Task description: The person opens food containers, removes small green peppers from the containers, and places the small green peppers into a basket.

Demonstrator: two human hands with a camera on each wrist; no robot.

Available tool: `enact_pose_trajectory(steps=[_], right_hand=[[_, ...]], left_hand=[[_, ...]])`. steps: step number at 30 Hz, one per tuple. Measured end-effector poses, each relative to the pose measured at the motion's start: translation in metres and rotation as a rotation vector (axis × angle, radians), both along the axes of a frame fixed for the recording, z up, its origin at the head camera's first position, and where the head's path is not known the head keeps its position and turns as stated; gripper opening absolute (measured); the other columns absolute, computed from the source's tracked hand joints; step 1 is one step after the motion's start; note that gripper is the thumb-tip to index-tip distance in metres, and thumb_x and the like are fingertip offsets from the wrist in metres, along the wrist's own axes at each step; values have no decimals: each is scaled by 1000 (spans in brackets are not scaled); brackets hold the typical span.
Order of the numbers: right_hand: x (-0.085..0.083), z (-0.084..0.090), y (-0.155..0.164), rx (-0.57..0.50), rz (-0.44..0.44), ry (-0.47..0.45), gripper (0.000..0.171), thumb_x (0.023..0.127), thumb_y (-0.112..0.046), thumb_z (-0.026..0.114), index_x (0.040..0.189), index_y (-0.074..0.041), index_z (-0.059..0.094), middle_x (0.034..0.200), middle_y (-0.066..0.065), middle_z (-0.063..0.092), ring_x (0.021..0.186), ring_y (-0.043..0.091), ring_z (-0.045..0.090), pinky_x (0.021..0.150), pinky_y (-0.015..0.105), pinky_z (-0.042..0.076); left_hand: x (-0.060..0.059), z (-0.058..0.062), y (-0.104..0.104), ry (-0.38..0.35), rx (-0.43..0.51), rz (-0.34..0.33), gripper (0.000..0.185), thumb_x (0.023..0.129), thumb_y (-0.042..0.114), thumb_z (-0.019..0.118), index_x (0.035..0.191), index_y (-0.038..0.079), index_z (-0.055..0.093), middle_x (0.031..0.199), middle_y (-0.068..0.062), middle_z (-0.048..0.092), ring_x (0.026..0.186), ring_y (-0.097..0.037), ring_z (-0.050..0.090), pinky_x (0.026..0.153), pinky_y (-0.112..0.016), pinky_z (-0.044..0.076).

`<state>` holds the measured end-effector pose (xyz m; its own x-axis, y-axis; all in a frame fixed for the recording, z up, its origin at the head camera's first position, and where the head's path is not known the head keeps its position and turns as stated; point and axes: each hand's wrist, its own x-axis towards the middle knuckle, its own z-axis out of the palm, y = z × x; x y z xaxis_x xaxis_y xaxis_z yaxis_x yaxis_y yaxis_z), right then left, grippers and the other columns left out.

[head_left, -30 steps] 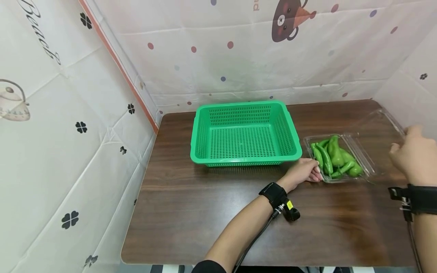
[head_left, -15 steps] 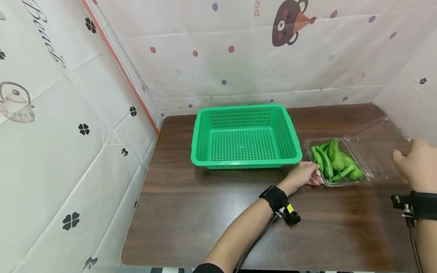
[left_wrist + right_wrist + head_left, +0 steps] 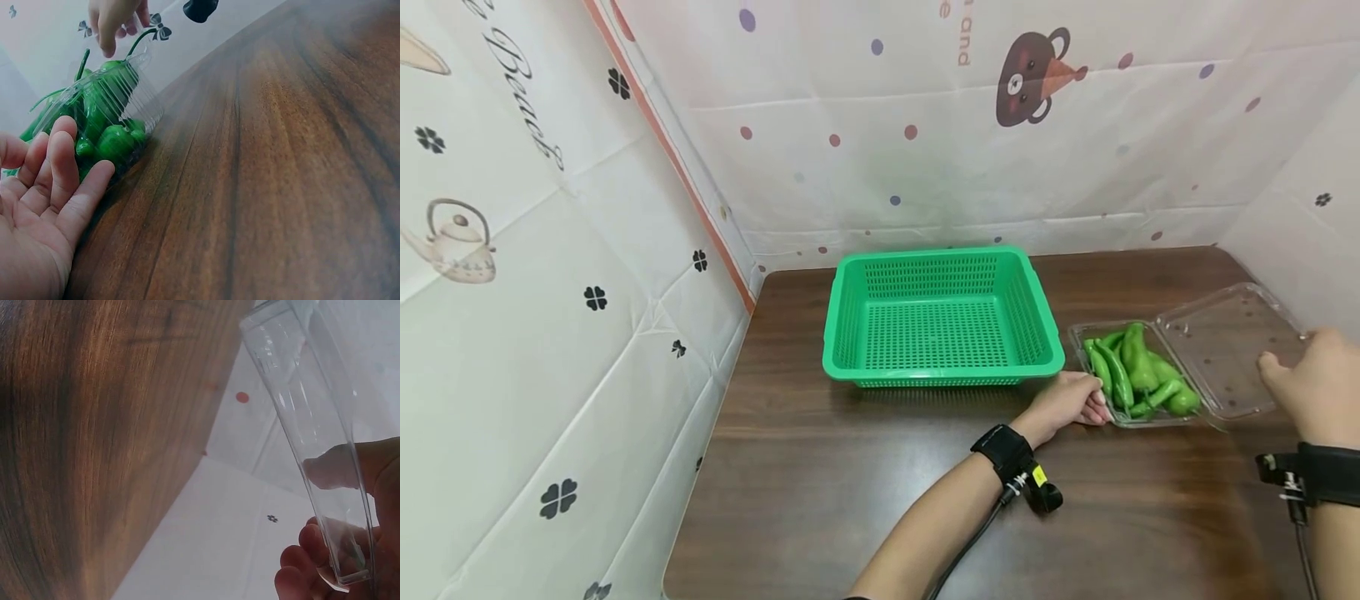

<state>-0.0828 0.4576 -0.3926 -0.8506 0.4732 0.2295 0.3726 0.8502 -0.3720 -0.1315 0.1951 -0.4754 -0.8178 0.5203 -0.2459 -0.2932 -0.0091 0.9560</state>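
Observation:
A clear plastic clamshell box [image 3: 1157,423] lies on the table at the right, its tray holding several green peppers [image 3: 1138,362]. Its lid [image 3: 1225,342] is folded back to the right. At the tray's near left corner, my left hand [image 3: 1071,398] holds the edge. The left wrist view shows the bent fingers [image 3: 64,159] against the tray's side, with the thumb partly out of frame. My right hand [image 3: 1318,383] grips the far right edge of the lid; in the right wrist view, its thumb [image 3: 337,465] shows through the clear plastic of the lid [image 3: 294,394].
Left of the box stands a green perforated basket [image 3: 936,371] with nothing in it. Both are on a brown wood-grain table [image 3: 820,475]. Printed sheets [image 3: 820,183] hang behind the table and along both sides.
My right hand has lowered the box's lid from a raised tilt to nearly flat on the right. My left hand stays at the tray corner. The head view has tilted slightly upward.

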Motion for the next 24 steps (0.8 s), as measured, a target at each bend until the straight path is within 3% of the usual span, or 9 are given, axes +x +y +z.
enact_pose_trajectory(steps=[4,10,13,18,24], right_hand=[[-2,-2,2,11,-22,-41,65,96,-16,52,141,26,32,125,55,42,113,68,42,96,72,37],[-1,-7,12,10,-1,-49,64,92,-20,55,128,30,39,117,56,43,105,69,45,86,72,40],[-2,-11,15,17,-14,-87,65,93,-19,56,133,29,39,118,56,44,105,69,46,87,72,41],[-3,-18,16,52,-37,-210,70,98,-21,56,139,30,31,123,54,44,108,68,47,91,71,42],[2,-28,23,16,-5,-389,76,102,-35,53,134,31,34,112,54,46,89,64,54,75,67,47]], left_hand=[[1,-1,0,-1,-2,9,35,100,21,51,67,10,57,58,2,62,50,-8,59,52,-21,50],[-1,-1,0,4,7,3,36,101,22,51,67,10,57,58,2,62,50,-8,59,52,-21,51],[-1,-1,0,2,8,1,36,101,22,51,68,10,57,59,2,62,50,-8,59,52,-21,51],[-2,-1,0,-2,22,-1,36,101,21,51,68,10,57,58,2,62,50,-8,59,52,-20,50],[-1,0,0,-8,21,-1,36,101,21,51,67,10,57,58,3,61,50,-7,59,52,-20,50]])
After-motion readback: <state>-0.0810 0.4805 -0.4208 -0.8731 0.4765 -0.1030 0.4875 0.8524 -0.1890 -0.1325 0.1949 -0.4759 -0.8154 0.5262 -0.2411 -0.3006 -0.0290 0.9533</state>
